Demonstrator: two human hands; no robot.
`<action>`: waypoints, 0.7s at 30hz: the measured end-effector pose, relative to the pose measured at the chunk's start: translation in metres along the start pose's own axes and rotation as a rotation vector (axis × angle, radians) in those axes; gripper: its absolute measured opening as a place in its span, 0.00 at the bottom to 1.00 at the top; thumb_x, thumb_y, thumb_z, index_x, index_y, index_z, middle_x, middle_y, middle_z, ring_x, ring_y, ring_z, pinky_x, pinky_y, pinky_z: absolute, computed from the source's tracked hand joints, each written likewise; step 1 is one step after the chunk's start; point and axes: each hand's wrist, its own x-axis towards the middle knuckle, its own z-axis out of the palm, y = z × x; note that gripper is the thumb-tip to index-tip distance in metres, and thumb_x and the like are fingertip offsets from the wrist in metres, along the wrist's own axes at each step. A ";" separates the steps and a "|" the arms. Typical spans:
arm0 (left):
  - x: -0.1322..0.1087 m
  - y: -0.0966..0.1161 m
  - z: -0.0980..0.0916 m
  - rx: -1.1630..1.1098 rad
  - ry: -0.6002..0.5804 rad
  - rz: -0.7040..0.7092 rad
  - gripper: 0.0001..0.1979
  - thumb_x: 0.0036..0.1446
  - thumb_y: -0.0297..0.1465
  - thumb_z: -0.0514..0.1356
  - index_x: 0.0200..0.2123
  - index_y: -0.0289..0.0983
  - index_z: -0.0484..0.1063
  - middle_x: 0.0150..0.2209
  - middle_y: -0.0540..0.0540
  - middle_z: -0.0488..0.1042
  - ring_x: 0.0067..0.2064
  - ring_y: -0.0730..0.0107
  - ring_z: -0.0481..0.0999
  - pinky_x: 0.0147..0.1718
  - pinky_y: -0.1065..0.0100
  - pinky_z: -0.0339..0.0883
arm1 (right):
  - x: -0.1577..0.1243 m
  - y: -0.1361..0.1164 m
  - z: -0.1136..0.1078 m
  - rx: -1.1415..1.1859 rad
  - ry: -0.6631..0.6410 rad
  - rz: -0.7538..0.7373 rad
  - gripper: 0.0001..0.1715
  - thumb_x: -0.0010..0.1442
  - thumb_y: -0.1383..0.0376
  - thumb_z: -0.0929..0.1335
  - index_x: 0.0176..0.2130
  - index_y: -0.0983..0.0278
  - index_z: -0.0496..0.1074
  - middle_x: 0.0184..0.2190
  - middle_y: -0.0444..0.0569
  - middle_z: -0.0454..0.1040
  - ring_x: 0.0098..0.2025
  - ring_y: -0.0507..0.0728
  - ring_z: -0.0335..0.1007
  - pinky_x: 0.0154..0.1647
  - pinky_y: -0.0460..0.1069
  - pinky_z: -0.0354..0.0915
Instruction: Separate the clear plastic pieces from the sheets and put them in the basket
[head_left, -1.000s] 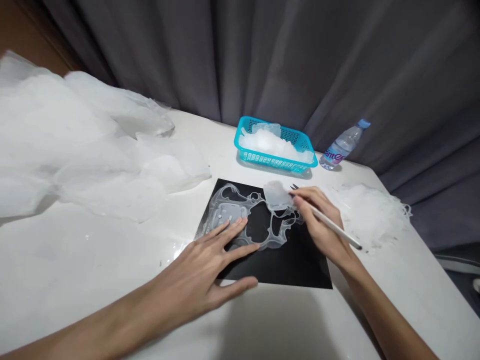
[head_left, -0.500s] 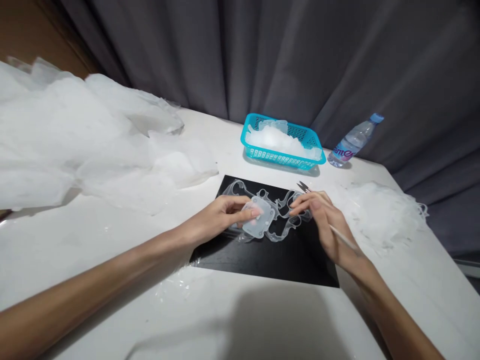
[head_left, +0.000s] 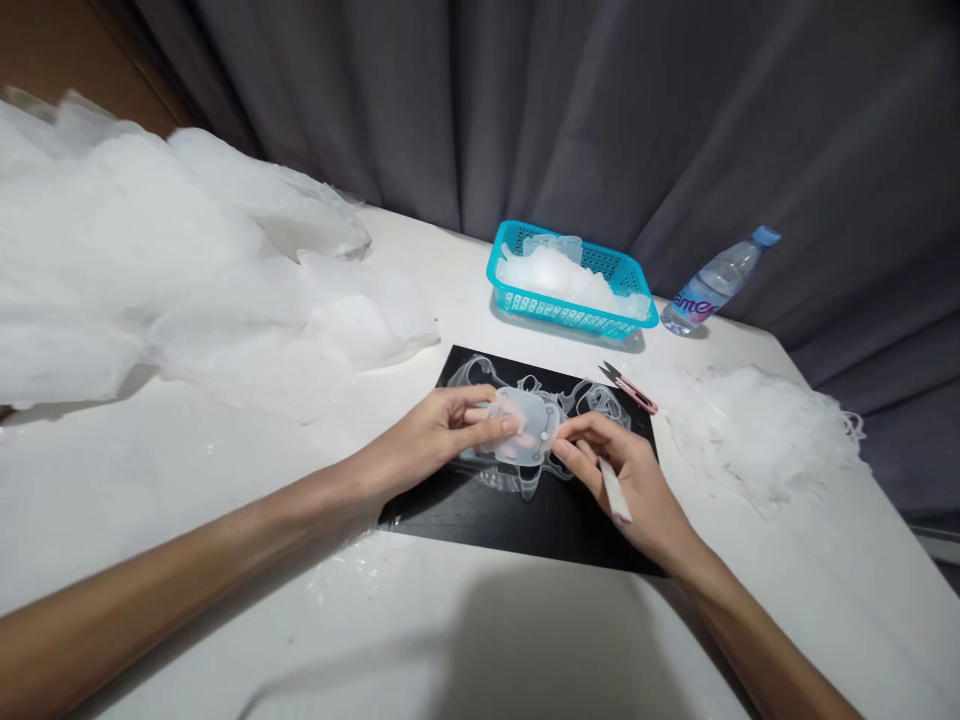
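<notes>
Lying between hands [head_left: 439, 437] [head_left: 634, 480], seemingly pinched: cutout [head_left: 529, 432]

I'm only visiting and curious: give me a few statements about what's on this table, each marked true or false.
1. The left hand and right hand both grip the translucent plastic piece above the black mat. True.
2. The turquoise basket is empty. False: it holds whitish pieces.
3. The snips are in the right hand. False: they lie loose by the mat's far right corner; that hand also carries a white stick-like tool.
4. The water bottle lies on its side. True.
</notes>
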 end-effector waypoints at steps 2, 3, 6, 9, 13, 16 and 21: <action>0.000 0.000 0.003 -0.012 0.010 -0.025 0.14 0.64 0.41 0.69 0.43 0.35 0.80 0.41 0.43 0.86 0.42 0.66 0.84 0.44 0.69 0.72 | 0.001 -0.003 -0.001 0.065 -0.017 0.002 0.13 0.68 0.53 0.71 0.40 0.61 0.75 0.32 0.44 0.74 0.29 0.52 0.60 0.31 0.48 0.56; 0.000 -0.001 0.005 -0.030 0.015 -0.041 0.15 0.62 0.41 0.70 0.43 0.35 0.80 0.41 0.43 0.86 0.41 0.65 0.84 0.44 0.69 0.72 | 0.001 -0.004 -0.001 0.080 -0.030 0.000 0.13 0.68 0.53 0.71 0.40 0.61 0.75 0.33 0.45 0.76 0.30 0.52 0.61 0.32 0.48 0.56; 0.002 -0.004 0.011 -0.108 0.036 -0.066 0.15 0.58 0.39 0.74 0.43 0.36 0.81 0.39 0.45 0.86 0.39 0.67 0.84 0.43 0.71 0.73 | 0.000 -0.008 -0.004 0.061 -0.056 -0.017 0.13 0.69 0.54 0.71 0.39 0.61 0.75 0.32 0.44 0.77 0.29 0.52 0.58 0.32 0.48 0.56; 0.003 -0.004 0.016 -0.184 0.015 -0.073 0.14 0.59 0.38 0.73 0.44 0.36 0.83 0.39 0.46 0.86 0.38 0.70 0.82 0.42 0.73 0.72 | -0.003 -0.010 -0.006 0.003 -0.047 -0.066 0.10 0.69 0.56 0.70 0.40 0.60 0.76 0.32 0.43 0.75 0.30 0.52 0.56 0.33 0.48 0.57; -0.001 0.003 0.025 -0.283 0.018 -0.105 0.12 0.59 0.38 0.73 0.40 0.35 0.83 0.36 0.47 0.84 0.37 0.73 0.80 0.40 0.75 0.71 | -0.004 -0.006 -0.001 -0.132 0.020 -0.122 0.08 0.68 0.58 0.69 0.39 0.60 0.75 0.31 0.43 0.72 0.33 0.53 0.61 0.36 0.49 0.59; -0.006 0.006 0.029 -0.277 -0.034 -0.129 0.13 0.58 0.40 0.73 0.37 0.35 0.82 0.33 0.48 0.82 0.33 0.73 0.77 0.35 0.74 0.69 | 0.001 0.002 0.002 -0.272 0.175 -0.125 0.05 0.65 0.63 0.69 0.35 0.60 0.73 0.33 0.45 0.74 0.35 0.55 0.65 0.37 0.50 0.60; -0.006 -0.003 0.016 0.064 -0.107 -0.038 0.15 0.60 0.42 0.70 0.42 0.36 0.79 0.34 0.48 0.80 0.35 0.67 0.77 0.35 0.70 0.68 | 0.006 0.000 -0.021 -0.334 -0.024 -0.107 0.02 0.62 0.67 0.68 0.36 0.60 0.72 0.32 0.44 0.74 0.34 0.55 0.67 0.36 0.50 0.61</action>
